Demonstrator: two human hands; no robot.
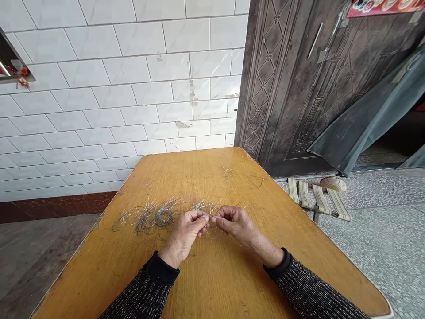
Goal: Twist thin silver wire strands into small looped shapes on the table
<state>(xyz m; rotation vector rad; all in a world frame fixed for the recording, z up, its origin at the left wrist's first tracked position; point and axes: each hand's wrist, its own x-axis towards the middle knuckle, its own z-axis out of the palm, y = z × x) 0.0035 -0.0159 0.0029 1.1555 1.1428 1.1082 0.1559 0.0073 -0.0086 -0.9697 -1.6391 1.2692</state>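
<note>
My left hand and my right hand meet over the middle of the wooden table, both pinched closed. Between their fingertips runs a thin wire, with a loop hanging just below. Its far strands pass behind my fingers and are partly hidden. Left of my left hand lie a coiled wire bundle and a looser wire tangle. More silvery wire ends fan out behind my fingertips; I cannot tell whether they join the held piece.
A white tiled wall rises behind the table. Stray wire bits lie near the far right edge. To the right stand a strap-seat folding stool, a dark patterned door and a grey-green curtain.
</note>
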